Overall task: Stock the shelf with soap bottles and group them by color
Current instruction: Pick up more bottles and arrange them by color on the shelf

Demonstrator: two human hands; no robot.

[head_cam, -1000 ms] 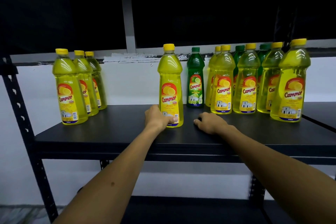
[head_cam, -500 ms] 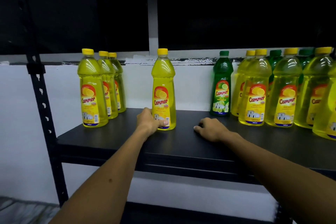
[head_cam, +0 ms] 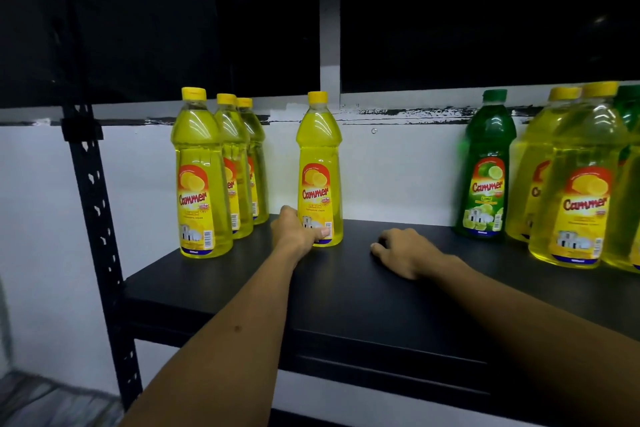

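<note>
My left hand (head_cam: 296, 231) grips the base of a lone yellow soap bottle (head_cam: 319, 163), which stands upright on the black shelf (head_cam: 346, 295). To its left, three yellow bottles (head_cam: 201, 180) stand in a row running back toward the wall. My right hand (head_cam: 405, 251) rests on the shelf with loosely curled fingers and holds nothing. At the right stands a green bottle (head_cam: 486, 170), with more yellow bottles (head_cam: 581, 184) beside it and another green one (head_cam: 628, 107) partly hidden behind them.
A black perforated upright post (head_cam: 98, 218) frames the shelf's left side. A white wall (head_cam: 398, 170) runs behind the bottles, and a dark upper shelf (head_cam: 450, 10) hangs overhead. Bare shelf surface lies between the lone bottle and the green one.
My left hand has slid the lone yellow bottle leftward, away from the mixed group and closer to the three yellow bottles. My right hand has stayed resting on the shelf.
</note>
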